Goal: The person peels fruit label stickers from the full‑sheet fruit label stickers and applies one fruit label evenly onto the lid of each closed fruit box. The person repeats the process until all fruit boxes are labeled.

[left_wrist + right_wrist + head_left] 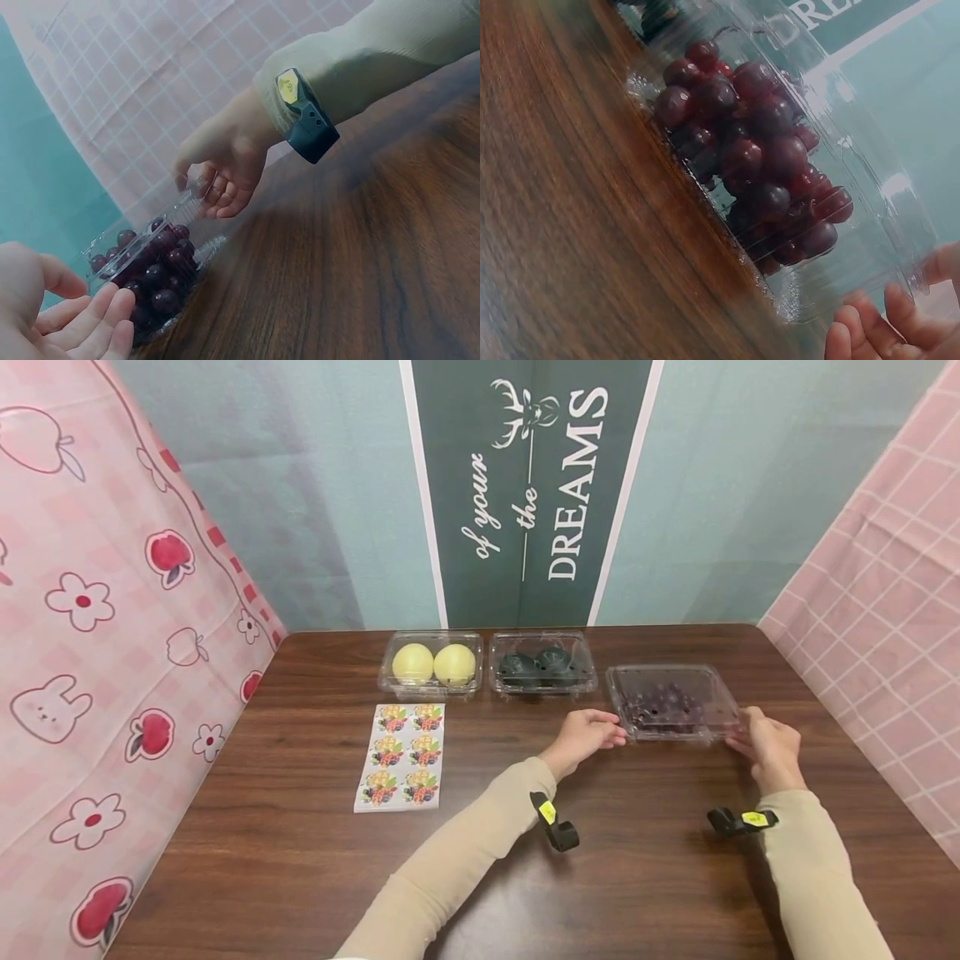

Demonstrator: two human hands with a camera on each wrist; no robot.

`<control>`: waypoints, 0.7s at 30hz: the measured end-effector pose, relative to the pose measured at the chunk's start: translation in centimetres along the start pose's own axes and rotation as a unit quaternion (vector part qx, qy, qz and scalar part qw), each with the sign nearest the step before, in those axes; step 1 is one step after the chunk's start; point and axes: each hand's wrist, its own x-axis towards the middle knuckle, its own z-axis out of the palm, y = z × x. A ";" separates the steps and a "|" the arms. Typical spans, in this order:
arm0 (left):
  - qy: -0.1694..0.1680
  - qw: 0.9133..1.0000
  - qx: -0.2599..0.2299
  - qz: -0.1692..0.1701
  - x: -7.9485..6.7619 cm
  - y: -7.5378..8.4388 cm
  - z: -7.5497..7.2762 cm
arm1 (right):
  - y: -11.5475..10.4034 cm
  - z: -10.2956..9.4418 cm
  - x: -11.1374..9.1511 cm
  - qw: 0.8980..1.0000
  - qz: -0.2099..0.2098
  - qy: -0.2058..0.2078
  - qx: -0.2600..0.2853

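A clear plastic clamshell box (pixel 705 693) lies on the table at the right, its lid down over a bunch of dark red grapes (pixel 761 161). At the box's near left corner, my left hand (pixel 583 742) touches the side with its fingers extended and its thumb apart, as the left wrist view shows. My right hand (pixel 772 747) pinches the rim at the near right corner, thumb above and fingers below. Through the clear wall the grapes (pixel 161 262) show heaped against one side.
Left of the grapes stand two more clear boxes: one holds dark green, avocado-like fruit (pixel 553 664), the other two pale yellow round fruits (pixel 412 664). A sheet of fruit stickers (pixel 401 756) lies on the brown wooden table (pixel 300 860). Cloth backdrops rise on three sides.
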 end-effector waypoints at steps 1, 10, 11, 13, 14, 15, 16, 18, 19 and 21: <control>-0.003 1.000 0.004 -0.001 -0.1 0.0 0.0 | 0.0 -0.1 0.0 1.000 0.002 0.001 -0.003; 0.013 1.000 0.020 0.001 0.6 -0.6 -0.2 | -0.1 -0.5 0.4 1.000 0.002 -0.008 -0.021; 0.017 1.000 0.015 0.000 0.8 -0.7 -0.2 | -0.1 -0.5 0.5 1.000 -0.001 -0.010 -0.020; 0.027 1.000 0.002 -0.002 1.0 -0.7 -0.2 | -0.2 -0.6 0.6 1.000 -0.009 -0.014 -0.018; 0.031 0.999 -0.006 -0.003 1.1 -0.6 -0.2 | -0.2 -0.6 0.7 1.000 -0.013 -0.017 -0.015; 0.033 0.999 -0.013 -0.003 1.2 -0.6 -0.2 | -0.2 -0.6 0.8 1.000 -0.017 -0.022 -0.012; 0.035 0.999 -0.024 -0.005 1.3 -0.5 -0.3 | -0.2 -0.6 0.8 0.999 -0.021 -0.028 -0.009; 0.034 0.999 -0.038 -0.007 1.3 -0.3 -0.3 | -0.2 -0.6 0.9 0.999 -0.030 -0.037 -0.010; 0.031 0.999 -0.045 -0.006 1.3 -0.2 -0.3 | -0.3 -0.7 0.9 0.999 -0.032 -0.040 -0.011; 0.024 0.998 -0.054 -0.009 1.3 -0.1 -0.3 | -0.2 -0.8 0.9 0.998 -0.036 -0.046 -0.019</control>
